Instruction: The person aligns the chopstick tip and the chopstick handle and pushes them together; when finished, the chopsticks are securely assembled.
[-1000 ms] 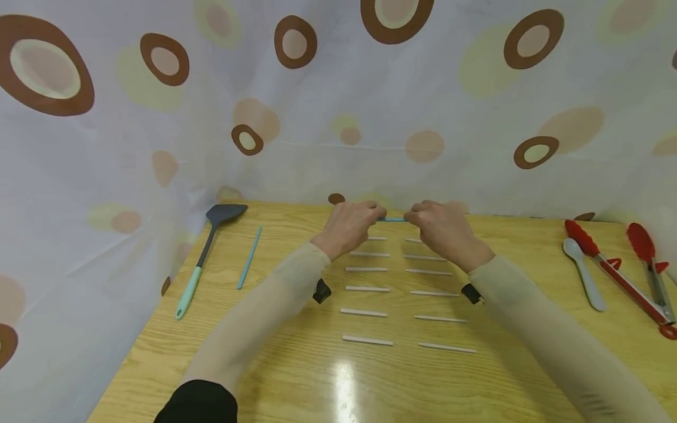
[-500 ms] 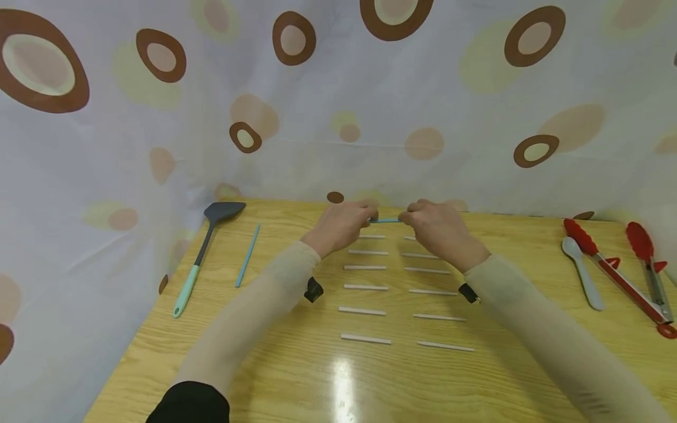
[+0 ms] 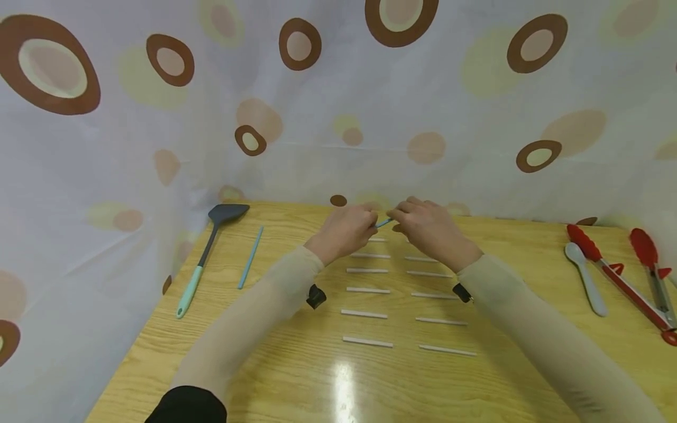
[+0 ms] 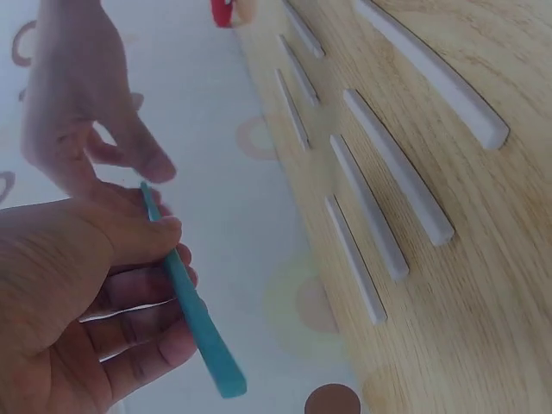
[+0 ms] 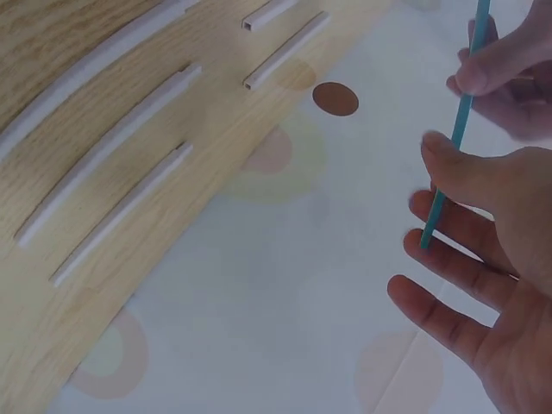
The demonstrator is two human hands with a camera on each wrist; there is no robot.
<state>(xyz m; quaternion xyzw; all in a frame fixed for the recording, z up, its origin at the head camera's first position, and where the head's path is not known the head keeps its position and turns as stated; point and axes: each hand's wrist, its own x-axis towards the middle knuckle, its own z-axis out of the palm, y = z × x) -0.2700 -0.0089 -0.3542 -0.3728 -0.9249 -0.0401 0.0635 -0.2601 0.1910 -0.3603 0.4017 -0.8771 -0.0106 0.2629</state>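
A blue chopstick (image 4: 207, 332), thick at one end and tapering to the other, is held between both hands above the back edge of the table. My left hand (image 3: 346, 232) pinches it with thumb and fingers, and its thick end sticks out past them in the left wrist view. My right hand (image 3: 431, 229) pinches the thin end (image 5: 435, 211) between thumb and fingertips, the other fingers spread loosely. Below the hands lie two columns of slim white sticks, a left one (image 3: 368, 290) and a right one (image 3: 441, 321); the right arm partly covers some.
A second blue chopstick (image 3: 251, 257) and a spatula (image 3: 211, 238) with a mint handle lie at the left. To the right are a pale spoon (image 3: 587, 279) and two red tongs (image 3: 624, 282). A patterned curtain (image 3: 338, 117) stands behind the wooden table (image 3: 296, 376).
My right hand has moved left toward my left hand, shortening the stretch of chopstick between them. The chopstick has gone from nearly level to slanted in the head view.
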